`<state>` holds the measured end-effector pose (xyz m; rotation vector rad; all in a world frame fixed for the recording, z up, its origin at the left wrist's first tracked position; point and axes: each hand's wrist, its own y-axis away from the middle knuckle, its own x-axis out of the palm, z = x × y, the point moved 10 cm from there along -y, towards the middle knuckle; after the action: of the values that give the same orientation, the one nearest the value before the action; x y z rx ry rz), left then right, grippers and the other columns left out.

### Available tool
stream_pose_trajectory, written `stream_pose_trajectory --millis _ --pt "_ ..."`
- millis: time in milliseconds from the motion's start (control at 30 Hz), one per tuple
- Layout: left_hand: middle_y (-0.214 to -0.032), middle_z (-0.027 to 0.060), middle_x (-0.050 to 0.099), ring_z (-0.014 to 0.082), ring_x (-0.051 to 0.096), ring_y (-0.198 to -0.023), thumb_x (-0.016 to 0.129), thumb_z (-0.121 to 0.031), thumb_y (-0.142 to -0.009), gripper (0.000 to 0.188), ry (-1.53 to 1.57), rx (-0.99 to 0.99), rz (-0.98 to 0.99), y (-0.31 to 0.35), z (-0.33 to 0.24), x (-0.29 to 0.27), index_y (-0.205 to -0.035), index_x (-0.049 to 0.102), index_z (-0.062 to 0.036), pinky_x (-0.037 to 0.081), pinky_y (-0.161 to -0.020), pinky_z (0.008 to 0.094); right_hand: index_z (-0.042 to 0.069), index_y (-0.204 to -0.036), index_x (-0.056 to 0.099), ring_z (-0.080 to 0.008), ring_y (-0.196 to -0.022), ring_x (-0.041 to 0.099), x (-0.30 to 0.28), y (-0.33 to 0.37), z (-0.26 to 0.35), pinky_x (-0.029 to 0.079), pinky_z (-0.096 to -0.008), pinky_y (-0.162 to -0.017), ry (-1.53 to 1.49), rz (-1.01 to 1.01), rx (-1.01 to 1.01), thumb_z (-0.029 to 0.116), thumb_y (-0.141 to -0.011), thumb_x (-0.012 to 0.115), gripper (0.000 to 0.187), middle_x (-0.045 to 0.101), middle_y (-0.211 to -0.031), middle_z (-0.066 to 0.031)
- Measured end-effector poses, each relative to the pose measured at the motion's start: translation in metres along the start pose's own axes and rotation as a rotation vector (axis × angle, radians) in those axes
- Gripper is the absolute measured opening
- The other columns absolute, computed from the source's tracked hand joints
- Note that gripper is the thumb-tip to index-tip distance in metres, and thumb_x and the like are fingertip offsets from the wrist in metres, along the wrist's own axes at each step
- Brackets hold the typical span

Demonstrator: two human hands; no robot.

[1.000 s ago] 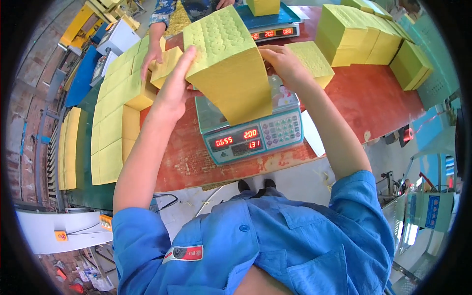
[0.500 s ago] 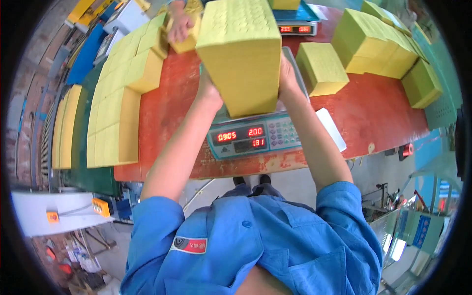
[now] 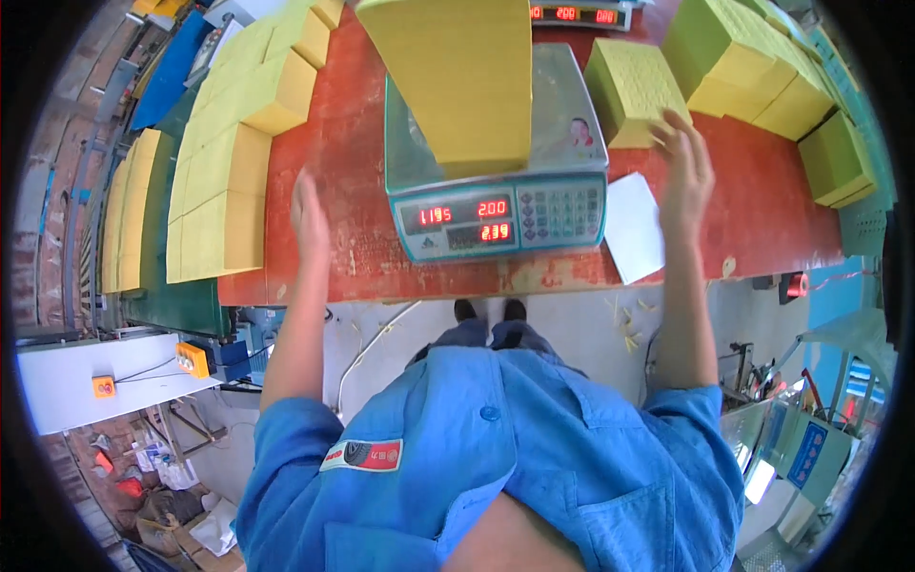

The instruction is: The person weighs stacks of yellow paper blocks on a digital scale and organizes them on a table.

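A tall yellow block, seemingly stacked paper sheets [image 3: 462,86], stands on the steel pan of a digital scale [image 3: 496,214] with lit red digits; the block's top is cut off by the picture's upper edge. My left hand [image 3: 310,219] is held apart from it to the left, over the red table, fingers stretched out and holding nothing. To the scale's right, my right hand [image 3: 684,181] is raised with its fingers extended and slightly blurred. Its fingertips overlap the edge of a shorter yellow block [image 3: 634,91]; whether they touch it I cannot tell.
Yellow blocks stand in rows [image 3: 219,229] on the left and in a cluster [image 3: 729,62] at the far right. A white sheet [image 3: 634,229] lies beside the scale on the red table [image 3: 353,257]. A second scale [image 3: 581,14] shows at the far edge.
Both hands have let go of the tall yellow block and moved apart, leaving it on the scale. The display's digits have changed. The other person's hand at the far left is out of view.
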<state>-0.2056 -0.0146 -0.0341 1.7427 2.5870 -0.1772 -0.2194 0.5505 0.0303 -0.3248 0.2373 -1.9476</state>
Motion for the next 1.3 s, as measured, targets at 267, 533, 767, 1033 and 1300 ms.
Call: stream_pose_trajectory --millis 267,533,767,1033,1300 --pt "-0.142 0.0178 0.046 0.0347 0.04 -0.132 0.045 -0.026 -0.097 0.044 -1.281 0.322 -0.015 0.088 0.042 -0.079 -0.132 0.052 0.0006 0.03 -0.111 0.0427 0.001 -0.111 0.066 -0.0212 -0.106 0.061 -0.178 0.056 -0.067 0.046 -0.0306 -0.093 0.877 -0.214 0.043 0.008 -0.092 0.053 0.024 0.065 -0.116 -0.0111" --pt "-0.145 0.0134 0.045 0.0331 0.039 -0.134 0.045 -0.027 -0.096 0.043 -1.286 0.368 -0.042 0.093 0.044 -0.086 -0.133 0.054 -0.0062 0.03 -0.11 0.0437 0.007 -0.109 0.066 -0.0274 -0.112 0.057 -0.153 0.063 -0.063 0.045 -0.037 -0.096 1.282 -0.153 -0.129 0.01 -0.086 0.056 0.025 0.063 -0.118 -0.0091" --pt "-0.144 0.0134 0.046 0.0333 0.04 -0.133 0.045 -0.028 -0.095 0.043 -1.228 0.412 -0.055 0.096 0.042 -0.089 -0.131 0.056 -0.0076 0.03 -0.109 0.045 0.007 -0.106 0.067 -0.029 -0.111 0.057 -0.142 0.064 -0.061 0.045 -0.0374 -0.095 1.372 -0.142 -0.154 0.01 -0.085 0.057 0.024 0.064 -0.117 -0.0091" --pt "-0.141 0.0148 0.049 0.0343 0.043 -0.131 0.048 -0.026 -0.094 0.041 -1.229 0.446 -0.07 0.094 0.036 -0.084 -0.128 0.058 -0.0061 0.031 -0.109 0.0453 0.006 -0.099 0.068 -0.0291 -0.107 0.058 -0.148 0.065 -0.054 0.046 -0.0385 -0.094 1.331 -0.165 -0.211 0.006 -0.08 0.057 0.022 0.066 -0.112 -0.0102" --pt "-0.134 0.0149 0.055 0.0323 0.047 -0.127 0.05 -0.022 -0.096 0.033 -0.856 0.185 -0.158 0.08 0.057 -0.128 -0.119 0.063 -0.0019 0.033 -0.108 0.042 0.008 -0.101 0.068 -0.0286 -0.108 0.06 -0.13 0.064 -0.041 0.046 -0.0366 -0.095 1.271 -0.256 -0.14 0.01 -0.08 0.06 0.023 0.066 -0.113 -0.0117"
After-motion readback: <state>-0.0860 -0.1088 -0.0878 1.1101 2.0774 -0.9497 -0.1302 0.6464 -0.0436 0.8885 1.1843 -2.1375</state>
